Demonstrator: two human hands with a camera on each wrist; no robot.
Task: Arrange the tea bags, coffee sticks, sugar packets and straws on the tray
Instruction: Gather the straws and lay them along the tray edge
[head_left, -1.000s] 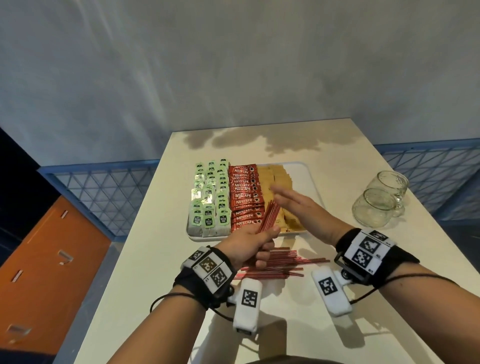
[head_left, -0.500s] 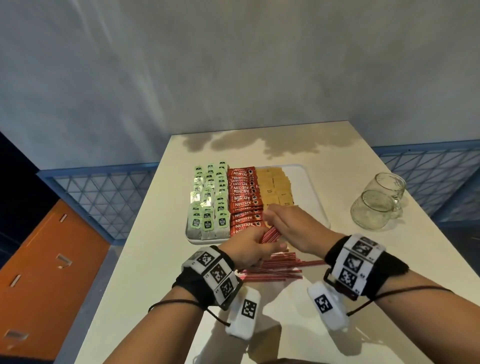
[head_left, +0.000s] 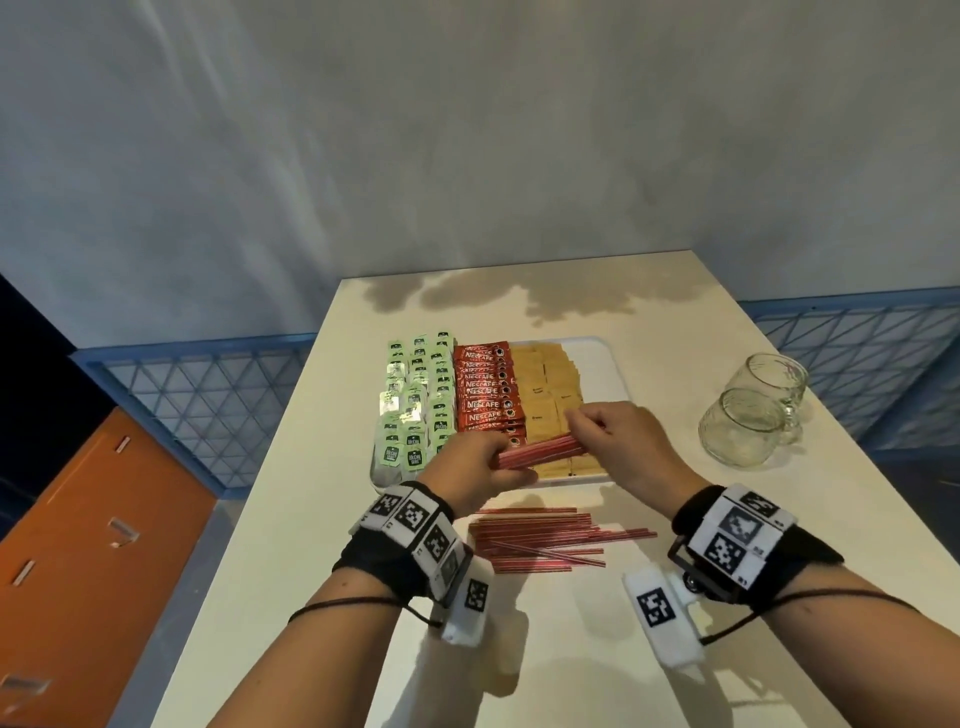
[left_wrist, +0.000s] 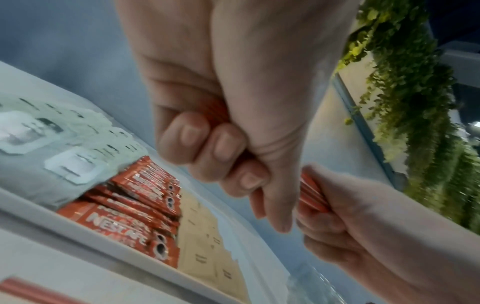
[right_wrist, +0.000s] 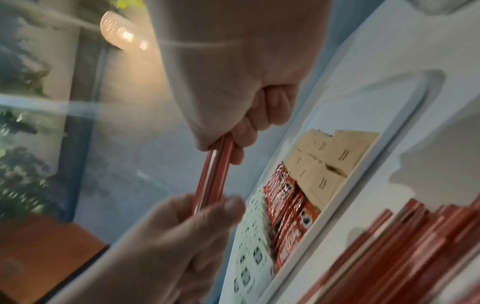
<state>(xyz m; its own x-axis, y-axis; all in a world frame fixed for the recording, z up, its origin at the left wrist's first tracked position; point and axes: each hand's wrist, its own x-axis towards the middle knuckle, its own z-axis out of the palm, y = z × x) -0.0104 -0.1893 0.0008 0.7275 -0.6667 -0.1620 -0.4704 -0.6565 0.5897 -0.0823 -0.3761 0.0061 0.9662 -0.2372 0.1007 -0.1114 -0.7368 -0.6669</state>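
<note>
A white tray (head_left: 597, 364) holds rows of green tea bags (head_left: 415, 395), red coffee sticks (head_left: 485, 389) and brown sugar packets (head_left: 548, 395). Just above the tray's near edge, both hands grip a bundle of red straws (head_left: 540, 451). My left hand (head_left: 480, 467) curls round the bundle's left end, my right hand (head_left: 618, 441) round its right end. The left wrist view shows the left hand (left_wrist: 228, 148) fisted on the straws (left_wrist: 311, 191); the right wrist view shows the bundle (right_wrist: 215, 174) spanning from the right hand (right_wrist: 249, 123) to the other. More loose straws (head_left: 540, 540) lie on the table in front of the tray.
Two glass mugs (head_left: 748, 421) stand on the table to the right of the tray. The white table (head_left: 571, 649) ends at a grey wall behind, with blue railings at both sides and an orange cabinet (head_left: 93, 545) down to the left.
The right hand, held flat above the tray a second ago, has come onto the straw bundle and taken hold of it. The bundle has turned from pointing up to lying nearly level.
</note>
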